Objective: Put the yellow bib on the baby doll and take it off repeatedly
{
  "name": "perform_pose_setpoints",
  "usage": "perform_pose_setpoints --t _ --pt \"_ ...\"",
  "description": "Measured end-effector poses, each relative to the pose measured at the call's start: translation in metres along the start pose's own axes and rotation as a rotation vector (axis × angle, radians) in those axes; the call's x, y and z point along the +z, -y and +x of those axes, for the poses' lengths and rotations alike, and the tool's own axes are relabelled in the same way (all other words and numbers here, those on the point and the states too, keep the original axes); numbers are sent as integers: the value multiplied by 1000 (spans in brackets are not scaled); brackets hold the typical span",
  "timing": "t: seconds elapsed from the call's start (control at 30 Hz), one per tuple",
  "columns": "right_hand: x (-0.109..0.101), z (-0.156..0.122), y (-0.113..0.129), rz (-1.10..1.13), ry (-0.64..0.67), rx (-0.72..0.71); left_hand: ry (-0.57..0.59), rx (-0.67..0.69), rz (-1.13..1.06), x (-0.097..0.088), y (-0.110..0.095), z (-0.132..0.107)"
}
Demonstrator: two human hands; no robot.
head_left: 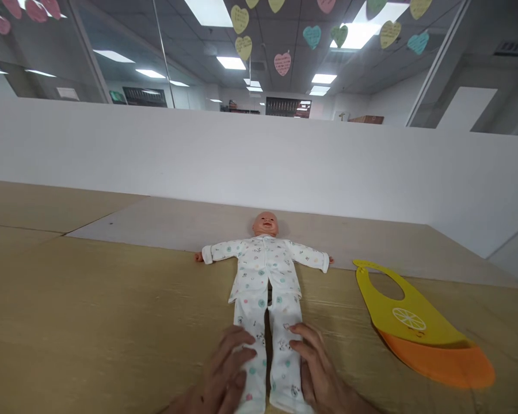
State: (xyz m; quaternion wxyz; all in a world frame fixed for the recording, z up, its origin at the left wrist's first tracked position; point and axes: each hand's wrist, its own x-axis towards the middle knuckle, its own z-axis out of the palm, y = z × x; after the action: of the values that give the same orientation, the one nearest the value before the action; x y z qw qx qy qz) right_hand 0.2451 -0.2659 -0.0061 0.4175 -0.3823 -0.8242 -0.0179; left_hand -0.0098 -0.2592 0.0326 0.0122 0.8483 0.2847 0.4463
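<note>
I hold the doll (263,270) at lower middle, hands apart
My left hand (225,368) lies open on one leg (250,316), right hand (317,362) on the other leg (287,322); soft flat pressure keeps it steady; the bib (414,328) lies at right, not touched

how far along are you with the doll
Done: the baby doll lies on its back, dressed in a printed white pajama suit, arms and legs in. In hand: the left hand and right hand rest on the pajama legs. Left: the yellow and orange bib lies flat beside the doll, not on it.
</note>
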Motion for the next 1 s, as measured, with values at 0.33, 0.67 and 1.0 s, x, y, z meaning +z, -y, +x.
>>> perform_pose_setpoints --t 0.33,0.67,1.0 --pt "12 15 -2 153 -217 -1 -109 -488 164 9 101 10" --pt "36 -9 -17 286 -117 77 49 -363 537 26 173 40" --pt "33 3 -28 200 -105 -69 168 -565 654 49 193 75"
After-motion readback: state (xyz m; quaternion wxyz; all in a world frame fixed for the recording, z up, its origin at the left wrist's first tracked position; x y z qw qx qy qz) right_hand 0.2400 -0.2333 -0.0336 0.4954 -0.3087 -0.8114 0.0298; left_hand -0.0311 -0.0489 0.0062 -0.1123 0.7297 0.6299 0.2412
